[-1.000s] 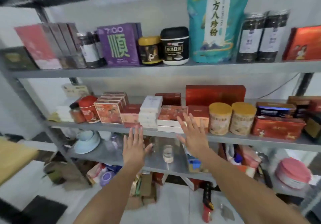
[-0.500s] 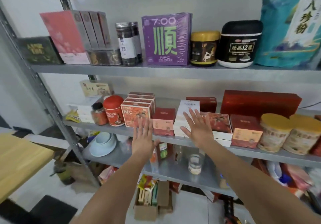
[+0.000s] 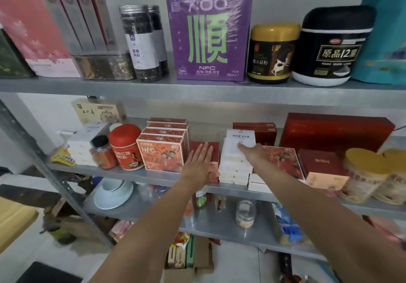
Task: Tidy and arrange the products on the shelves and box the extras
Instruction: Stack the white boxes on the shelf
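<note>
A grey metal shelf rack holds packaged goods on three levels. On the middle shelf (image 3: 153,176), my left hand (image 3: 197,161) lies flat with straight fingers against a small red box (image 3: 214,151). Just right of it stands a stack of white boxes (image 3: 234,164). My right hand (image 3: 252,152) reaches over the stack's right side, with its fingers on the top white box (image 3: 240,140); how the fingers lie is hidden. A row of orange NFC boxes (image 3: 162,153) stands left of the red box.
The top shelf carries a purple box (image 3: 208,36), dark jars (image 3: 142,43), a gold-lidded jar (image 3: 272,52) and a black tub (image 3: 331,45). Red boxes and gold-lidded tubs (image 3: 364,172) fill the middle shelf's right. Bowls (image 3: 113,192) and a glass jar (image 3: 245,213) sit below. An open carton (image 3: 186,258) is on the floor.
Both hands have moved forward from in front of the shelf onto the goods: the left onto the small red box, the right onto the white stack. The view has moved closer and leftward.
</note>
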`<state>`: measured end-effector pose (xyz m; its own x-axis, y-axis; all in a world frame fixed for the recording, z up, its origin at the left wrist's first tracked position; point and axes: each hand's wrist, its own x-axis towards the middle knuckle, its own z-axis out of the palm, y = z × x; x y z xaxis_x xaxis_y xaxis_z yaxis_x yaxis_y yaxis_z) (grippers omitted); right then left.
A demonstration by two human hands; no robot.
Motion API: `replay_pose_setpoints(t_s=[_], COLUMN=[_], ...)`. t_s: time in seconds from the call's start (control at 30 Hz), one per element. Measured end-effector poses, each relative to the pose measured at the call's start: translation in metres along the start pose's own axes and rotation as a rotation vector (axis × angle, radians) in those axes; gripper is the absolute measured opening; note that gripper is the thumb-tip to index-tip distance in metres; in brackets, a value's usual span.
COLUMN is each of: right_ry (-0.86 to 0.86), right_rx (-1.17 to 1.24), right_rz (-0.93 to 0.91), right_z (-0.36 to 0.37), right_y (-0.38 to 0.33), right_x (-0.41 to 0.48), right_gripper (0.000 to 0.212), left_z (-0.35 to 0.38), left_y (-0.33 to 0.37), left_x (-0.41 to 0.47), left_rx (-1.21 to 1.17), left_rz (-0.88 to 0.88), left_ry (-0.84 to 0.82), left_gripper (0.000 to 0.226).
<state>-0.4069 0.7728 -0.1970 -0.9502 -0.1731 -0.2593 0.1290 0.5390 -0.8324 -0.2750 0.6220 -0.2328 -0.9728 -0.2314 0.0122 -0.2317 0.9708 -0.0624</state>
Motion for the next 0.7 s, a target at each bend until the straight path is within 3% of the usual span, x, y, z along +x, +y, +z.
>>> replay_pose_setpoints(t_s=[0.1, 0.27, 0.47, 0.57, 0.7], right_ry=[-0.012, 0.035, 0.107, 0.253, 0.353], right_rx=[0.119, 0.312, 0.463, 0.531, 0.547], right_rz=[0.044, 0.037, 0.12, 0.002, -0.154], right_z=[0.002, 0.006, -0.002, -0.006, -0.015], right_y=[0.002, 0.008, 0.003, 0.003, -0.003], right_x=[0.006, -0.001, -0.015, -0.03, -0.061], right_gripper=[0.08, 0.051, 0.022, 0.029, 0.043], left_z=[0.011, 0.021, 0.016, 0.001, -0.031], left_y=[-0.005, -0.024, -0.026, -0.031, -0.014], left_x=[0.013, 0.019, 0.026, 0.027, 0.012], left_rx=[-0.02, -0.025, -0.114, -0.345, -1.005], left_rz=[0.03, 0.087, 0.099, 0.09, -0.052], left_ry=[-0.01, 0.084, 0.022, 0.002, 0.241], left_gripper=[0.081, 0.077, 0.081, 0.071, 0.037])
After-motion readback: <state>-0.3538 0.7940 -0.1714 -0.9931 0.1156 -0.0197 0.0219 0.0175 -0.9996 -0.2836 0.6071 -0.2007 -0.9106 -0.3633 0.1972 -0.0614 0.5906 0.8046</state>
